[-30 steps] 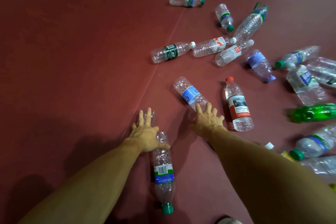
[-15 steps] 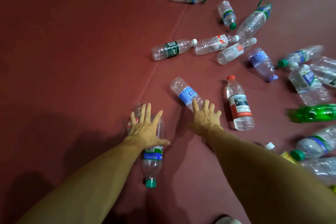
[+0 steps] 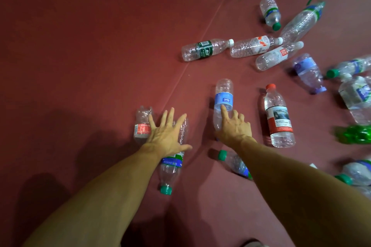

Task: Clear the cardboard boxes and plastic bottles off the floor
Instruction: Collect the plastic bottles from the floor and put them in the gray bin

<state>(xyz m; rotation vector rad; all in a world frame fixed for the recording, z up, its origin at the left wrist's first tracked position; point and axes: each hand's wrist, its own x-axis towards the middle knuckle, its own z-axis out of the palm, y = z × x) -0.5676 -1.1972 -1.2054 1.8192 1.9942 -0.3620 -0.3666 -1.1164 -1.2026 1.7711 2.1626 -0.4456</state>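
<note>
Gathering looks to be the step in hand: the person is crouched over the dark red floor (image 3: 80, 46), both arms reaching out toward 12 o'clock, pulling the nearest bottles together. The left hand (image 3: 166, 136) is fully spread, with straight fingers fanned flat across two crushed bottles lying side by side: a red-labelled bottle (image 3: 141, 126) on its 9 o'clock side and a green-capped bottle (image 3: 170, 170) whose neck points back toward 6 o'clock. It presses on them and grips neither. The right hand (image 3: 234, 128) rests on a blue-labelled bottle (image 3: 223, 98), the index finger straight along the label and the other fingers bent just beside it at 3 o'clock. The thumb is hidden, and no finger is plainly wrapped round. To do this well, I'd roll each bottle in under the palm, then close the fingers round the waist. These empties are light and slick, so a flat push could send them skidding off. A red-capped bottle (image 3: 278, 116) lies near at 3 o'clock, and many more are strewn from 1 to 4 o'clock. No cardboard boxes are in sight from here.
</note>
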